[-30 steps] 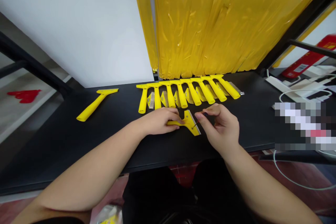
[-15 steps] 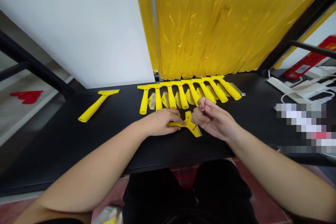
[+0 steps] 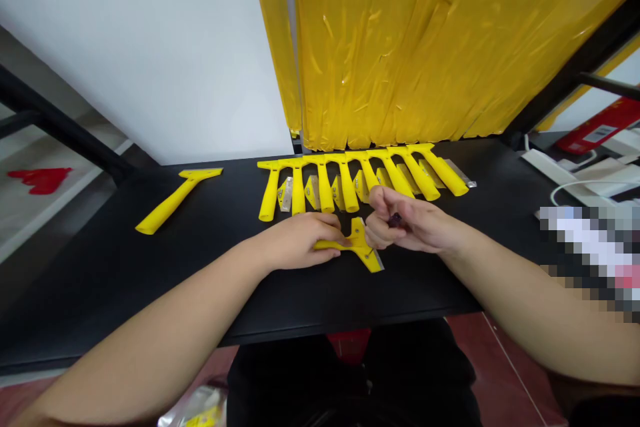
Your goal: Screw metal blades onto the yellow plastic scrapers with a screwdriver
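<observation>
A yellow scraper (image 3: 359,244) lies on the black table, its wide head with a metal blade edge turned to the right. My left hand (image 3: 305,240) is closed around its handle and holds it down on the surface. Over the scraper's head, my right hand (image 3: 407,220) is curled shut on a small dark-ended tool (image 3: 397,220). Most of that tool is hidden in the fingers; a thin shaft seems to reach down to the scraper head.
Behind my hands runs a row of yellow scraper handles (image 3: 325,187) with small blade pieces (image 3: 312,192) between them. A single scraper handle (image 3: 167,210) lies at left. White power strips (image 3: 555,177), cables and a red box (image 3: 595,130) are at right.
My right hand has turned a little, and the dark end of the tool now shows between its fingers. My left hand still holds the scraper. The view has shifted slightly.
</observation>
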Demonstrator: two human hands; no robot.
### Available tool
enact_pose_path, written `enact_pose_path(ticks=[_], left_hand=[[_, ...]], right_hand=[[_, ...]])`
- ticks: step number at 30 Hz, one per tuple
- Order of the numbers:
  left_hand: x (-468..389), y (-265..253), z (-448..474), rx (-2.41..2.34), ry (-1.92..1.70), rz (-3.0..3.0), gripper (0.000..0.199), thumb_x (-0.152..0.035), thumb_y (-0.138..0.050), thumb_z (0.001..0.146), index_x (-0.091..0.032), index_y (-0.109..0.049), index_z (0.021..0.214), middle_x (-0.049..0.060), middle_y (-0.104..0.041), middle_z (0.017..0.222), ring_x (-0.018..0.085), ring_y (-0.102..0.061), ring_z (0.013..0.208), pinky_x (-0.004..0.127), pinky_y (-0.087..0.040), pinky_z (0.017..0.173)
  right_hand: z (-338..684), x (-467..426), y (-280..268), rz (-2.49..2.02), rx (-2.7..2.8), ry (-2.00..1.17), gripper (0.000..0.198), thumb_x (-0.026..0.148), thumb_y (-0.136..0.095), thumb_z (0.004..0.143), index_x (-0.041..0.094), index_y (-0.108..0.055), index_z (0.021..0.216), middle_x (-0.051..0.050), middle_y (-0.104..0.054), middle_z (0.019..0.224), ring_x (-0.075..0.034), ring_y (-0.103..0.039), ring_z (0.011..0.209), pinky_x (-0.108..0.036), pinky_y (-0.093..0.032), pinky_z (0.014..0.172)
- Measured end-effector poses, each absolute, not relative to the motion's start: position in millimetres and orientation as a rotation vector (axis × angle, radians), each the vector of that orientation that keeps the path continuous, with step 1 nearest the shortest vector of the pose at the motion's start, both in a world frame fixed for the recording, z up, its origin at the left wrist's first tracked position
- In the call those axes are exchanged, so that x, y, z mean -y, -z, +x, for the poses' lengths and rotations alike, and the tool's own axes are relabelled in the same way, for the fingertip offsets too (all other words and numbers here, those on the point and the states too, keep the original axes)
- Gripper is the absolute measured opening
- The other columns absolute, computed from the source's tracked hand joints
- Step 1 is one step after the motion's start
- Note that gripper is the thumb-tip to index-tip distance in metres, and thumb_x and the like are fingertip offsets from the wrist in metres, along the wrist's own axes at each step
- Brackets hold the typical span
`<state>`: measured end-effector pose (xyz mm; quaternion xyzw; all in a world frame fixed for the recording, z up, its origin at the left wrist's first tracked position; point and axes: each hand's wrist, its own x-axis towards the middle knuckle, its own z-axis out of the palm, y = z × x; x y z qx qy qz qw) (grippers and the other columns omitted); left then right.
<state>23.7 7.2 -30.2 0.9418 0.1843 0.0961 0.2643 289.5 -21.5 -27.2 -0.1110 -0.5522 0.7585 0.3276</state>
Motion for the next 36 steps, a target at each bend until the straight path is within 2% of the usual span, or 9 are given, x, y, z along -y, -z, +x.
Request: enact_pose_path(ticks=[7,13,17,20,23,26,30,33,36], left_hand=[[-7,29,23,-0.525,-0.207,2.523,0.030,-0.020,-0.067,0.100,-0.026,-0.077,0.128,0.006,-0.070,0.108,0.018,-0.071,0.096,0.029,-0.058,0.087],[-8,27,25,-0.542,-0.193,2.493,0.028,-0.021,-0.066,0.101,-0.024,-0.078,0.126,0.007,-0.071,0.112,0.019,-0.072,0.098,0.030,-0.059,0.089],[-8,25,26,-0.530,-0.202,2.472,0.030,-0.019,-0.066,0.100,-0.026,-0.077,0.127,0.007,-0.072,0.110,0.019,-0.072,0.098,0.030,-0.059,0.089],[-8,25,26,-0.521,-0.217,2.457,0.030,-0.018,-0.065,0.100,-0.026,-0.078,0.126,0.007,-0.072,0.112,0.019,-0.072,0.099,0.031,-0.060,0.091],[-9,25,26,-0.519,-0.223,2.451,0.026,-0.017,-0.067,0.098,-0.024,-0.080,0.119,0.007,-0.072,0.110,0.019,-0.072,0.096,0.030,-0.060,0.088],[-9,24,27,-0.522,-0.233,2.447,0.029,-0.015,-0.067,0.097,-0.024,-0.079,0.122,0.007,-0.072,0.110,0.019,-0.072,0.097,0.030,-0.060,0.088],[-9,24,28,-0.506,-0.244,2.432,0.031,-0.016,-0.067,0.098,-0.025,-0.079,0.125,0.006,-0.071,0.108,0.018,-0.072,0.095,0.029,-0.059,0.087],[-9,24,28,-0.511,-0.232,2.430,0.028,-0.017,-0.067,0.099,-0.024,-0.079,0.123,0.006,-0.071,0.108,0.018,-0.072,0.095,0.029,-0.058,0.086],[-9,24,28,-0.521,-0.231,2.443,0.027,-0.018,-0.067,0.099,-0.024,-0.079,0.123,0.006,-0.071,0.107,0.018,-0.072,0.094,0.028,-0.058,0.085]], right_hand=[[301,18,29,-0.288,1.550,-1.825,0.030,0.046,-0.064,0.104,0.021,-0.066,0.089,-0.006,-0.059,0.096,-0.020,-0.058,0.090,-0.039,-0.052,0.084],[289,25,32,-0.289,1.407,-1.939,0.041,0.057,-0.049,0.109,0.022,-0.070,0.109,0.006,-0.039,0.065,-0.015,-0.038,0.061,-0.036,-0.048,0.073],[285,29,31,-0.274,1.285,-1.979,0.022,0.045,-0.064,0.105,0.025,-0.055,0.100,0.004,-0.046,0.078,-0.015,-0.044,0.070,-0.033,-0.047,0.076],[289,27,29,-0.276,1.366,-1.949,0.028,0.043,-0.058,0.108,0.021,-0.062,0.091,-0.005,-0.054,0.099,-0.018,-0.055,0.089,-0.037,-0.050,0.086],[293,27,28,-0.252,1.529,-1.931,0.042,0.053,-0.051,0.109,0.017,-0.073,0.105,-0.008,-0.054,0.103,-0.021,-0.056,0.093,-0.038,-0.050,0.088],[292,30,30,-0.209,1.425,-2.016,0.037,0.051,-0.052,0.109,0.020,-0.065,0.123,-0.001,-0.048,0.094,-0.015,-0.049,0.078,-0.037,-0.050,0.085],[288,31,30,-0.179,1.299,-2.008,0.018,0.040,-0.057,0.109,0.023,-0.057,0.106,0.000,-0.050,0.096,-0.013,-0.048,0.078,-0.038,-0.052,0.089],[286,28,29,-0.154,1.380,-1.960,0.035,0.042,-0.049,0.111,0.018,-0.060,0.089,-0.005,-0.054,0.095,-0.018,-0.055,0.088,-0.040,-0.052,0.090],[284,28,29,-0.118,1.399,-1.939,0.048,0.048,-0.037,0.114,0.018,-0.062,0.086,0.002,-0.044,0.072,-0.015,-0.045,0.068,-0.037,-0.050,0.082]])
